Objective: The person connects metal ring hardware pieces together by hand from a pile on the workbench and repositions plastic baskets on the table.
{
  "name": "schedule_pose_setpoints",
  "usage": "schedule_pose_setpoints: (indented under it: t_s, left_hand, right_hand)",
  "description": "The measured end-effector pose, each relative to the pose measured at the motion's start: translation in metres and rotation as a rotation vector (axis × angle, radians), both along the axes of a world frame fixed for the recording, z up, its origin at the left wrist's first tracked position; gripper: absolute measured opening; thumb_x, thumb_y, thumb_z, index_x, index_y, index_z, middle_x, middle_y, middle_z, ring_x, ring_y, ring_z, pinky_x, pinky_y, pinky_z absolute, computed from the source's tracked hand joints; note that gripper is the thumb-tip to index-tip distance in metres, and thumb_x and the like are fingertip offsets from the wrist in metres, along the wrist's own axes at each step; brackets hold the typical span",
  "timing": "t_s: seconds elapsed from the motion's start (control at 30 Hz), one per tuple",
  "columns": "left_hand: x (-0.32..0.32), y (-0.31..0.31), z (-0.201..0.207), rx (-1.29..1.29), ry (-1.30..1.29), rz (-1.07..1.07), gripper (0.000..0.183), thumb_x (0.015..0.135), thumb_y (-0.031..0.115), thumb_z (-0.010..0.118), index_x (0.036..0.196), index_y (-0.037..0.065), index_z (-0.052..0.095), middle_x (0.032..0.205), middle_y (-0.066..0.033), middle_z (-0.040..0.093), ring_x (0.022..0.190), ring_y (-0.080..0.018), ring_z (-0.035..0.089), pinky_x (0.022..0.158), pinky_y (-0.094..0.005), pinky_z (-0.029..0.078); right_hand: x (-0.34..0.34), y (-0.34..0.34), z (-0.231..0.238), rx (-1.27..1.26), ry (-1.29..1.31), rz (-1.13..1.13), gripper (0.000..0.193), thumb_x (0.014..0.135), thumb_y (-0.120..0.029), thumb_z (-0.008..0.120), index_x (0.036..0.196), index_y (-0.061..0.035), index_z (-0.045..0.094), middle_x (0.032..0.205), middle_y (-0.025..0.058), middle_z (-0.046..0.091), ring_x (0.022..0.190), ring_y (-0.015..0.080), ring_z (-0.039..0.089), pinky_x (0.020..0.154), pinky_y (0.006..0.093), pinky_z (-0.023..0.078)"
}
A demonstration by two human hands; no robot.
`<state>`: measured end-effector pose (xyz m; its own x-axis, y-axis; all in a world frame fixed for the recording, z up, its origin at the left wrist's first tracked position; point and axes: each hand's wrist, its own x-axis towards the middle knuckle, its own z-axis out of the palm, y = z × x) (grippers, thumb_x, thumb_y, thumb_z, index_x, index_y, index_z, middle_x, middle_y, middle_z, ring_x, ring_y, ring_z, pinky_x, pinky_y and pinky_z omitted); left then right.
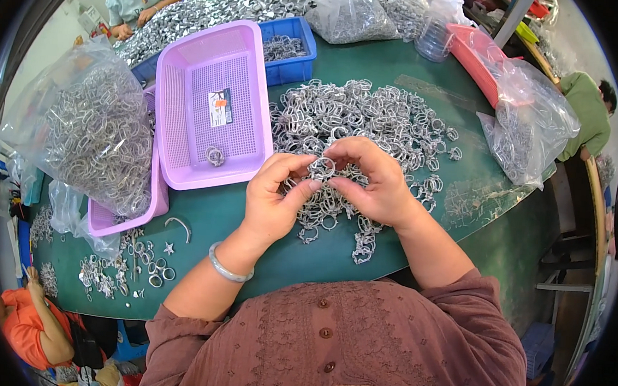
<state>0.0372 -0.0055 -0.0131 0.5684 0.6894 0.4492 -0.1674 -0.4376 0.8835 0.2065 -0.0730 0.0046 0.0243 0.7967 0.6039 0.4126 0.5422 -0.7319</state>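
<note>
A silvery metal ring (322,168) is pinched between both hands above the near edge of a large heap of similar metal rings (370,112). My left hand (275,191) grips its left side with thumb and forefinger; a pale bangle (231,265) circles that wrist. From the other side, the thumb and fingers of my right hand (377,183) close on the same ring. Fine detail of the ring is partly hidden by the fingertips. To the left, a lilac basket (265,130) with a perforated bottom holds a small metal piece (215,156) and a printed label (220,107).
A clear bag of metal rings (97,130) rests over another lilac basket (119,224). Loose rings (155,272) lie at front left. Behind are a blue bin (288,64), a pink tray (473,58) and bags of parts (351,19). Other people sit around the green table (419,242).
</note>
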Motion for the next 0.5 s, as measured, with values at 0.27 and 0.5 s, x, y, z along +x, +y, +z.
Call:
schedule_pose_setpoints:
  t_s: [0.27, 0.5]
  left_hand:
    - [-0.0009, 0.0012, 0.0001, -0.177, -0.031, -0.054, 0.032, 0.076, 0.000, 0.064, 0.108, 0.003, 0.060, 0.087, -0.0018, 0.051, 0.077, -0.0088, 0.049, 0.067, -0.0203, 0.041]
    - [-0.0012, 0.0021, 0.0007, -0.184, -0.044, -0.065, 0.031, 0.077, 0.000, 0.064, 0.107, 0.004, 0.060, 0.087, -0.0012, 0.051, 0.076, -0.0085, 0.048, 0.067, -0.0199, 0.040]
  right_hand:
    - [0.0017, -0.0007, 0.0014, 0.005, -0.006, 0.000, 0.035, 0.069, 0.005, 0.065, 0.101, -0.0013, 0.054, 0.090, 0.0092, 0.056, 0.076, 0.0180, 0.059, 0.068, 0.0276, 0.049]
    - [0.0026, -0.0012, 0.0087, 0.019, -0.106, -0.027, 0.030, 0.069, 0.004, 0.066, 0.097, -0.0005, 0.056, 0.088, 0.0100, 0.058, 0.074, 0.0183, 0.059, 0.065, 0.0270, 0.049]
